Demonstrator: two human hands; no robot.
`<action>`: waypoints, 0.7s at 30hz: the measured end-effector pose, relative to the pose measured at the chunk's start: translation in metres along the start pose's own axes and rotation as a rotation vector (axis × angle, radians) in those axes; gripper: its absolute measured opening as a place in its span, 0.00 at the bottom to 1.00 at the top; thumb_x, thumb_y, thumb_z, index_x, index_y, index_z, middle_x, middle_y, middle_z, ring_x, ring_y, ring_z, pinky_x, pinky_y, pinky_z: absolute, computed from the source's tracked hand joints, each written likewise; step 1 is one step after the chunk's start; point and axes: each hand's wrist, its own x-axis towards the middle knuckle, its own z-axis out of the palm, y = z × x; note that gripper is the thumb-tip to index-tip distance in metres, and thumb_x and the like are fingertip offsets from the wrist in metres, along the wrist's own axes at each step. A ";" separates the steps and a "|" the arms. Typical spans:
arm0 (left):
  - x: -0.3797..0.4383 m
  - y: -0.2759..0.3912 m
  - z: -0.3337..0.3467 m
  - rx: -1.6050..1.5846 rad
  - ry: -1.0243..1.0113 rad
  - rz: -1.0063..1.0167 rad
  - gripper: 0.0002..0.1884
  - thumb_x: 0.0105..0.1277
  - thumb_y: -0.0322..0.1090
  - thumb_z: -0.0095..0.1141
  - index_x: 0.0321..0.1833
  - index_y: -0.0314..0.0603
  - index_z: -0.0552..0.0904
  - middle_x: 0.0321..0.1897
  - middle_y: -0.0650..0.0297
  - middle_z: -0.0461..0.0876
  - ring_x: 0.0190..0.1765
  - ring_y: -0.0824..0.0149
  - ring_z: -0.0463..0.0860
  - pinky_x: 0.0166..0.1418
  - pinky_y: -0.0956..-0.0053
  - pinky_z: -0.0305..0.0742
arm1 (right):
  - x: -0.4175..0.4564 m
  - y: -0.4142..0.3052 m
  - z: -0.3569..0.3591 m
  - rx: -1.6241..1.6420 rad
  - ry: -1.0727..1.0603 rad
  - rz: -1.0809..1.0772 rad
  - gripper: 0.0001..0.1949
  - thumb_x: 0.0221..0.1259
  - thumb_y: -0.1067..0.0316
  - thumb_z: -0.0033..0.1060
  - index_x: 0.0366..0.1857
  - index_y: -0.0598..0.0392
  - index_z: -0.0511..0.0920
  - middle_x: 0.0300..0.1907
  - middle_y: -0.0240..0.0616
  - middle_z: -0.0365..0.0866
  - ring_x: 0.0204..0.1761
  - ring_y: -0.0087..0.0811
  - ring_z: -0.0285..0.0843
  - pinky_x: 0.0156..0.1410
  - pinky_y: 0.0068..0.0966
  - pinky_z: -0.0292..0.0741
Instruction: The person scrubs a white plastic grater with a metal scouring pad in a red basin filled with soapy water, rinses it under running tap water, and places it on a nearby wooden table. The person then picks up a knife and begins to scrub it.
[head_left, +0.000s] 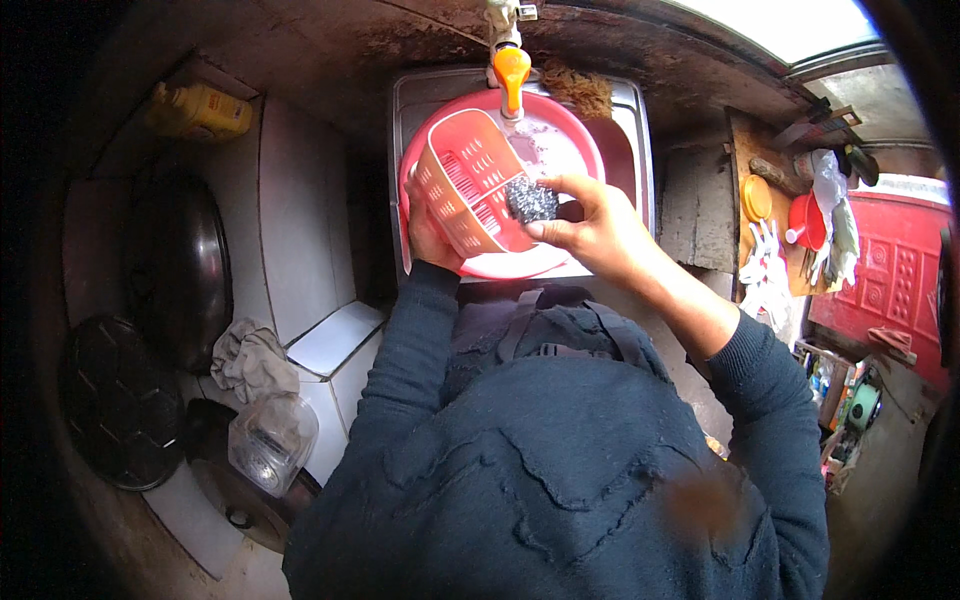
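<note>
My left hand (431, 236) grips a pink slotted plastic utensil holder (480, 146) by its left side and underside. The holder is tilted, its inside facing up towards me, and a divider splits it. Between the thumb and fingers of my right hand (592, 217) is a dark metal scouring pad (531, 201), held at the holder's right edge. Below the holder sits a round pink basin (596, 154) with whitish, sudsy water in it. The basin stands in a metal sink (640, 112). A tap with an orange lever (512, 71) reaches over the basin's far rim.
A brown fibrous clump (577, 88) lies at the sink's back right corner. To the left are a yellow bottle (202, 111), a large black wok (180, 262), a grey cloth (251, 360) and a clear plastic container (274, 439). A wooden board (750, 150) with knives and gloves is at right.
</note>
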 end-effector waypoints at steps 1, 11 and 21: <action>0.000 0.000 -0.001 0.007 0.012 -0.009 0.47 0.68 0.74 0.48 0.78 0.43 0.61 0.71 0.52 0.72 0.69 0.50 0.76 0.69 0.49 0.76 | -0.001 0.000 0.002 0.035 0.008 -0.006 0.26 0.57 0.68 0.78 0.60 0.61 0.80 0.50 0.41 0.86 0.52 0.31 0.84 0.59 0.30 0.80; -0.016 0.010 0.007 0.031 0.017 -0.143 0.47 0.71 0.74 0.40 0.80 0.43 0.58 0.74 0.47 0.69 0.71 0.47 0.75 0.68 0.47 0.77 | 0.012 -0.013 -0.017 0.307 0.112 -0.076 0.24 0.59 0.75 0.73 0.61 0.58 0.79 0.49 0.43 0.85 0.48 0.30 0.85 0.54 0.26 0.83; -0.016 -0.012 0.013 -0.137 -0.025 -0.393 0.40 0.76 0.66 0.40 0.78 0.40 0.62 0.72 0.48 0.71 0.69 0.50 0.76 0.71 0.54 0.75 | 0.027 0.021 -0.005 -0.343 -0.009 -0.423 0.23 0.69 0.64 0.65 0.67 0.56 0.76 0.69 0.50 0.74 0.71 0.44 0.72 0.73 0.33 0.71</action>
